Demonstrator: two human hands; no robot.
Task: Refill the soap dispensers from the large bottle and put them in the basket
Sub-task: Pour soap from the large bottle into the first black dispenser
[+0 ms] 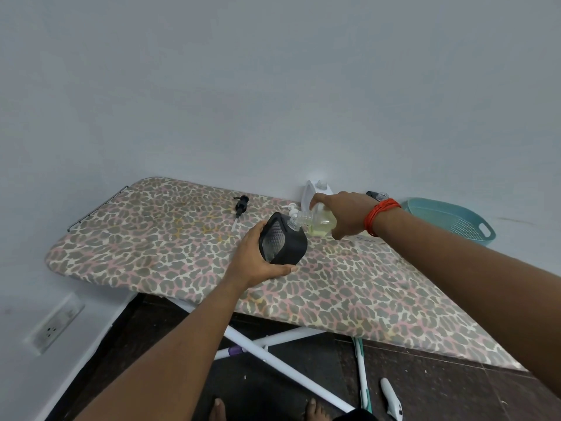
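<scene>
My left hand (pixel 258 259) grips a black square soap dispenser (pixel 283 243) with a clear ribbed window, tilted on the ironing board (pixel 182 253). My right hand (pixel 343 212) holds a clear bottle of yellow-green soap (pixel 318 221) tipped sideways, its ribbed neck touching the dispenser's open mouth. A black pump head with its tube (pixel 239 208) lies loose on the board behind. A white pump (pixel 292 209) shows just behind the dispenser. A white dispenser (pixel 312 189) stands by the wall, and a dark one (pixel 376 196) is mostly hidden behind my right wrist. The teal basket (pixel 455 220) sits at the right.
The leopard-print board stands against a white wall, its white legs (pixel 273 357) crossing over a dark floor. A wall socket (pixel 56 325) is low at the left. A white object (pixel 391 399) lies on the floor near my feet.
</scene>
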